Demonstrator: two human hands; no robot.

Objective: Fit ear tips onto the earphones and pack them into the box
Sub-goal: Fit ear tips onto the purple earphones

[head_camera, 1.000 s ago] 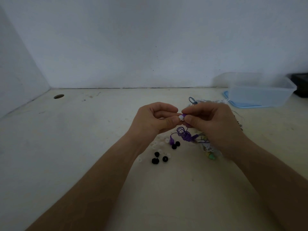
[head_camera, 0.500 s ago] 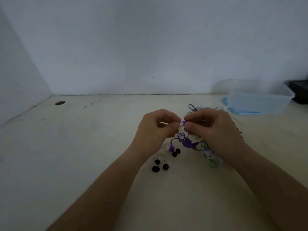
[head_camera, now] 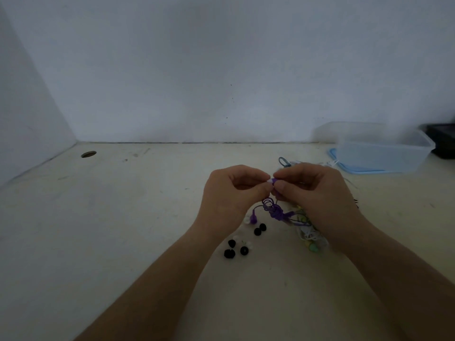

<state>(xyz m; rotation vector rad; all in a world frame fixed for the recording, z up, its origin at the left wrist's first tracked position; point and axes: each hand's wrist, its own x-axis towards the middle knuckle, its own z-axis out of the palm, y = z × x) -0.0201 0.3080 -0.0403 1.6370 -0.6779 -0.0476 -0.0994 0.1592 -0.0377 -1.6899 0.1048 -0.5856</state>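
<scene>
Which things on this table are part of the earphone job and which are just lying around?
In the job: purple earphones in the right hand, white ear tip in the left hand, loose black ear tips, other earphones, clear box, blue lid.
Lying about: dark object far right.

Dim, flat light leaves my view murky: the wall (head_camera: 221,70) goes blue-grey, the table (head_camera: 110,230) dull cream. Faint, soft shadow pools beneath my left hand (head_camera: 231,193) and right hand (head_camera: 317,195). The ear tip (head_camera: 268,180) and earphone (head_camera: 274,180) they pinch look smeared. The wide lens stretches my forearms toward the corners; the box (head_camera: 384,153) is hazy.
</scene>
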